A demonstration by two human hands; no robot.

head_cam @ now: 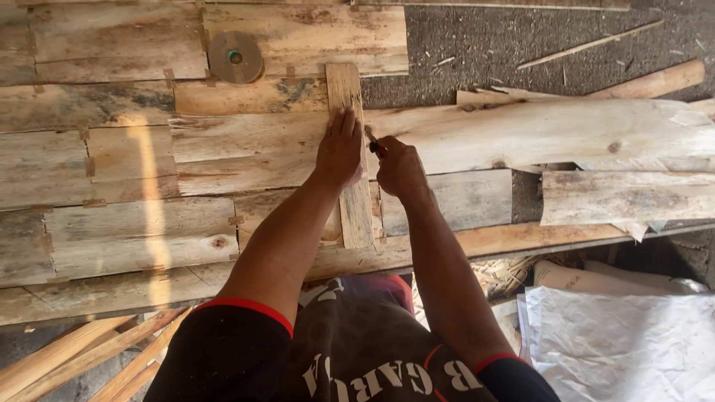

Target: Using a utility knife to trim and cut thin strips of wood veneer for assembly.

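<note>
Keep your left hand (339, 152) flat, fingers spread, on the wooden strip (354, 171); right hand (398, 167) fisted around a small, possibly red-handled tool (372, 140); run it tight along the edge.

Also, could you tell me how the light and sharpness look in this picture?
Head view: a bright sun streak crosses the boards on the left; the left hand and right hand look slightly soft; the white sheet at lower right is glaringly bright.

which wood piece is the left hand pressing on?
The narrow upright strip, laid crosswise over the wide veneer sheets. The left hand lies flat on it; the right hand holds a small red-handled tool at its edge.
</note>
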